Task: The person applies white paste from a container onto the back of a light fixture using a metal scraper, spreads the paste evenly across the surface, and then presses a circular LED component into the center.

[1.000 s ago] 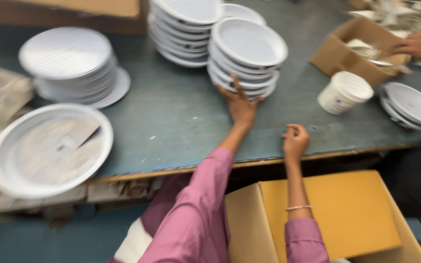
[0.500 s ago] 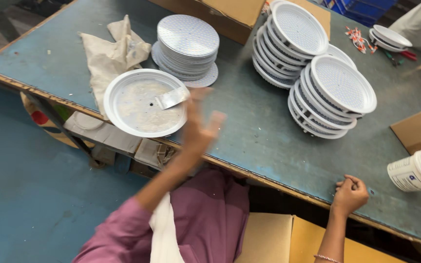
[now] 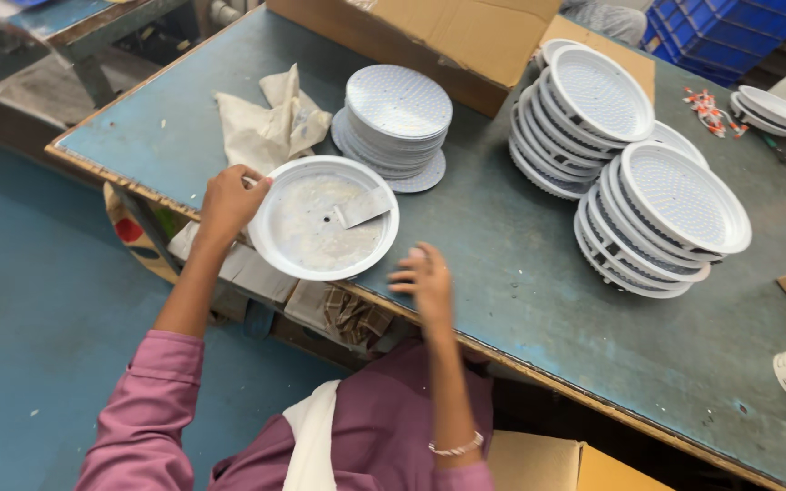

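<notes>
White round housing (image 3: 320, 227), left hand (image 3: 229, 200) gripping rim

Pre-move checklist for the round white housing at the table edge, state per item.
1. Left hand on the round white housing: ok, it grips the left rim.
2. Right hand free: ok, open, blurred, beside the housing, not touching.
3. Housing supported: not ok, it partly overhangs the table edge.
4. Metal scraper inside the housing: ok, lying loose on its floor.
5. Cloth within reach: ok, just behind the housing.
6. Stack of flat discs steady: cannot tell, bottom discs sit offset.
</notes>
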